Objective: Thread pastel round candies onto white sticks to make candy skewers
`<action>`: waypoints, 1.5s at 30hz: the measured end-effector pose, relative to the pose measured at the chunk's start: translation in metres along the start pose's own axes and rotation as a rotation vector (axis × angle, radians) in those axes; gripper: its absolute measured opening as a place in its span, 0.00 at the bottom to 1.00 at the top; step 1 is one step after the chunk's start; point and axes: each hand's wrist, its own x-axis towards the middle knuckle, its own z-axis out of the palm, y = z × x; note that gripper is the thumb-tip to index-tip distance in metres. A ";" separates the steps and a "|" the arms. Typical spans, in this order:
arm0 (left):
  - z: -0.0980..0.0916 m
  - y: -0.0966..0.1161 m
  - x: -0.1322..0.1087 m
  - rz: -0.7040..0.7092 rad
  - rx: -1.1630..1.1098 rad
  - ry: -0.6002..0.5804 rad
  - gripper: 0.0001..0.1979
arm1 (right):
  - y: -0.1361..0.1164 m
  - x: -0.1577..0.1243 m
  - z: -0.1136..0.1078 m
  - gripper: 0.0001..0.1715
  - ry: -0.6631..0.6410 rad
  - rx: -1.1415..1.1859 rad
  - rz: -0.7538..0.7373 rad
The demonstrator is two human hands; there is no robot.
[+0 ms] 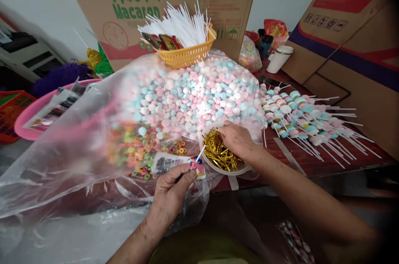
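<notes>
My left hand [174, 185] is closed in a pinch around a white stick [201, 154], where pink, gathered-looking material surrounds its base. Just beyond those fingers is a printed plastic bag [170, 163], partly covered by the hand; whether it joins the pinched piece I cannot tell. A round, clear plastic bowl [222, 171] stands to the right, filled with gold twist ties [220, 151]. Over its right rim, my right hand [238, 139] has its fingers curled down onto the ties, with the fingertips partly hidden.
Behind the bowl lies a large clear bag of pastel candies [187, 97], topped by a yellow basket [183, 57] of white sticks. Ring candies [140, 147] show at left. Marshmallow skewers [299, 114] are heaped at right, near a white cup [279, 59]. Cardboard boxes [124, 43] stand behind.
</notes>
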 end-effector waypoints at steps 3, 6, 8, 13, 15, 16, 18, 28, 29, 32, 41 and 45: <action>-0.003 0.002 0.004 -0.051 -0.099 0.023 0.09 | 0.005 -0.004 0.000 0.15 0.191 0.134 -0.114; -0.002 0.004 0.007 -0.061 -0.174 -0.032 0.10 | 0.010 -0.015 -0.001 0.15 0.458 0.423 -0.212; 0.000 0.006 0.009 -0.036 -0.204 -0.070 0.10 | 0.012 -0.023 0.002 0.14 0.480 0.611 -0.134; 0.004 0.009 0.006 -0.078 -0.187 -0.111 0.11 | 0.015 -0.035 0.012 0.13 0.326 0.781 0.092; 0.005 0.011 0.005 -0.091 -0.186 -0.147 0.12 | 0.017 -0.038 0.006 0.15 0.359 0.767 0.112; 0.007 0.011 0.005 -0.079 -0.201 -0.151 0.13 | 0.018 -0.040 0.001 0.17 0.362 0.744 0.124; 0.011 0.014 0.006 -0.042 -0.240 -0.139 0.12 | 0.014 -0.047 -0.011 0.24 0.333 0.708 0.151; 0.038 0.034 0.018 -0.144 -0.412 -0.194 0.13 | -0.048 -0.075 -0.011 0.24 -0.045 1.076 -0.012; 0.037 0.034 0.018 -0.155 -0.423 -0.174 0.14 | -0.046 -0.077 -0.009 0.14 -0.021 1.029 -0.041; 0.033 0.034 0.019 -0.145 -0.435 -0.134 0.15 | -0.037 -0.085 -0.015 0.11 0.188 0.953 -0.061; 0.031 0.032 0.012 -0.093 -0.262 -0.122 0.12 | -0.069 -0.082 -0.015 0.16 0.196 1.067 -0.274; 0.021 0.029 0.014 -0.150 -0.346 -0.131 0.15 | -0.057 -0.076 -0.004 0.18 0.320 1.053 -0.103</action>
